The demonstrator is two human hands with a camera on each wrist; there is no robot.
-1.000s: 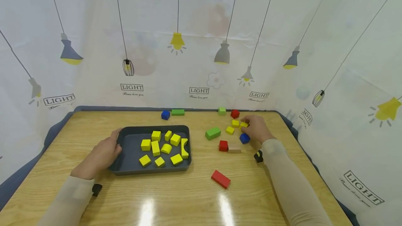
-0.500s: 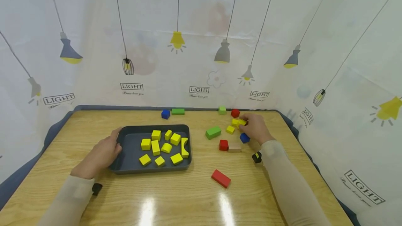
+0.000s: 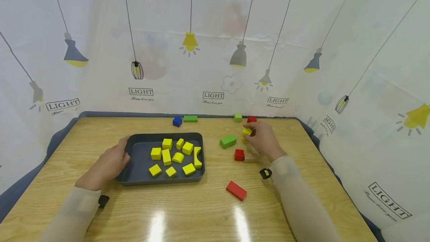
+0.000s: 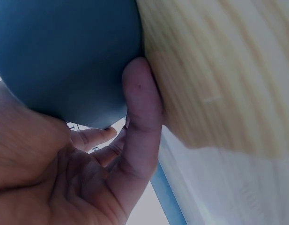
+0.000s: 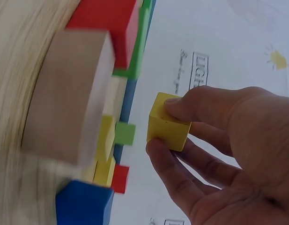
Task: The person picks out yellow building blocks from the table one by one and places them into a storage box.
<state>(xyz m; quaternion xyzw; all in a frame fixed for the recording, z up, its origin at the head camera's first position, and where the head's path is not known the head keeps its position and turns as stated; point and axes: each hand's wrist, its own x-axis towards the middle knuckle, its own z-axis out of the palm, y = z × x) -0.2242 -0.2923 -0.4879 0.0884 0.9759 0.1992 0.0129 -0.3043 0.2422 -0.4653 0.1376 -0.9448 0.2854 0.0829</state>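
Note:
At the left end of a dark grey tray [image 3: 141,182], my left hand [image 3: 109,163] grips the rim. The left wrist view shows the thumb [image 4: 142,108] along the tray's side and the other fingers beyond it. Several yellow blocks [image 3: 166,157] of differing shapes lie inside the tray. My right hand [image 3: 263,139] pinches a yellow block [image 5: 170,124] between thumb and fingers, raised above the table. Below it, two more yellow blocks [image 5: 104,171] rest on the table, mostly hidden by the hand in the head view.
Around the right hand lie a green block [image 3: 228,141], a red cube [image 3: 239,155], a plain wooden block [image 5: 64,93] and a blue block [image 5: 83,204]. A long red block [image 3: 236,191] is nearer the front. Blue [image 3: 177,121] and green [image 3: 190,118] blocks sit along the back edge.
My right hand has moved left and lifted a yellow block off the table, after sliding it against another yellow block. My left hand and the tray stay put.

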